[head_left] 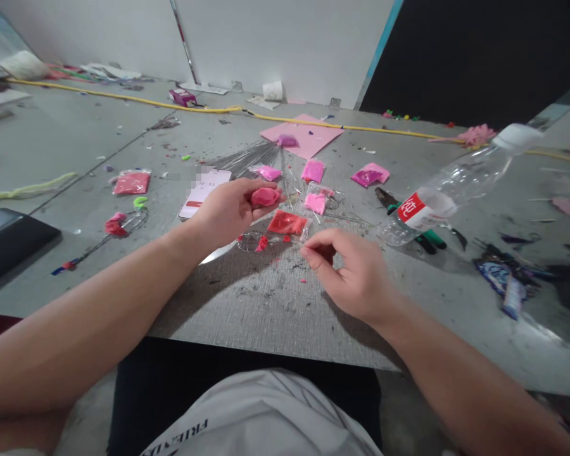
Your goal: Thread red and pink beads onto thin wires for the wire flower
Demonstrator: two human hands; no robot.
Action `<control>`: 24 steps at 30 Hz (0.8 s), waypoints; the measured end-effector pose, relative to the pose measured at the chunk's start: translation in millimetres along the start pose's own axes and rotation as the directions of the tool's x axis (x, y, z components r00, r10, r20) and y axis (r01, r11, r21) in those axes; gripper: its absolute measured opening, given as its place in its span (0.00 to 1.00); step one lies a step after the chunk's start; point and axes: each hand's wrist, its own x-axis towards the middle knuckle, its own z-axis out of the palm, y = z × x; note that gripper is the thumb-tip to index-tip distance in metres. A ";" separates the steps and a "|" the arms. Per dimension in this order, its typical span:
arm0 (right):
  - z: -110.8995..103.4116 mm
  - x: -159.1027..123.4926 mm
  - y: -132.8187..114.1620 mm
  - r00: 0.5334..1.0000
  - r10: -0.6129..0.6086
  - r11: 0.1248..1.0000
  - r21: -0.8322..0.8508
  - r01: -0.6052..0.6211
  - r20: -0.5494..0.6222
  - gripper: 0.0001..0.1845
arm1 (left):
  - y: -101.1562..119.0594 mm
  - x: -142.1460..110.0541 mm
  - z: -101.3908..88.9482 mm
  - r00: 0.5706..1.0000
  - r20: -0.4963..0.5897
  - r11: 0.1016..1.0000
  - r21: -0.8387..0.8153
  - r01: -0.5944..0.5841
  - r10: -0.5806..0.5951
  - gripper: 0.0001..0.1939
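My left hand (237, 206) is closed round a lump of pink modelling clay (265, 197), held above the table. My right hand (344, 266) has its thumb and index finger pressed together in a pinch; what is between them, if anything, is too small to make out. Just beyond those fingertips lies a clear packet of red clay (287, 222). Below and left of that packet, a wire shape with red clay bits (262, 243) rests on the table. More packets, such as a pink clay packet (315, 201) and a magenta clay packet (370, 175), lie farther back.
A clear plastic bottle (470, 183) stands tilted-looking at the right, with green-handled pliers (430, 240) behind it. A lit phone (206, 190) lies beyond my left wrist. At left are another wire piece with red clay (116, 224) and a dark device (16, 244). A yellow cable (209, 110) crosses the back.
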 end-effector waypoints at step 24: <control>-0.2 1.3 2.4 0.951 0.308 0.848 0.458 -0.264 -0.022 0.07 | -5.4 10.9 -14.1 0.988 -0.011 0.949 0.281 -0.146 0.155 0.09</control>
